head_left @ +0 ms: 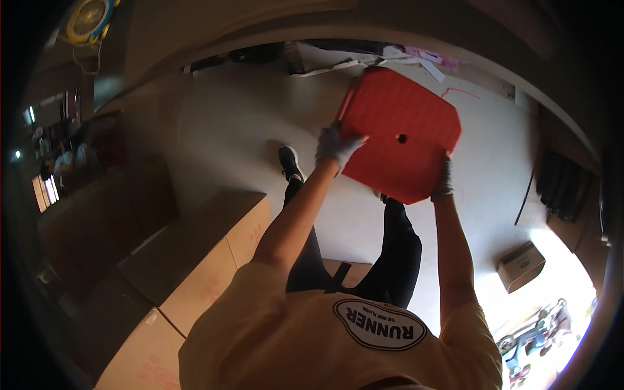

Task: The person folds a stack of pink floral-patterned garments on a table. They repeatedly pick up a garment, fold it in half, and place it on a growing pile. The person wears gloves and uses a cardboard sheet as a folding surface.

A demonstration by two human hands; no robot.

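A red plastic stool (406,156) with cut corners and a small round hole in its seat is held up in front of me, over the floor. My left hand (335,148), in a light grey glove, grips its left edge with the thumb lying on the seat. On the opposite side my right hand (444,179), also gloved, is closed round the right edge, its fingers mostly hidden behind the stool. The stool's legs are out of sight beneath the seat. My feet are apart on the grey floor (221,136), below the stool.
Cardboard boxes (195,286) stand in a row at my left. Another small carton (521,266) sits on the right, near a bright doorway with scooters (536,338) outside. Various items (325,57) lie along the far side. A yellow-blue fan (90,19) is at upper left.
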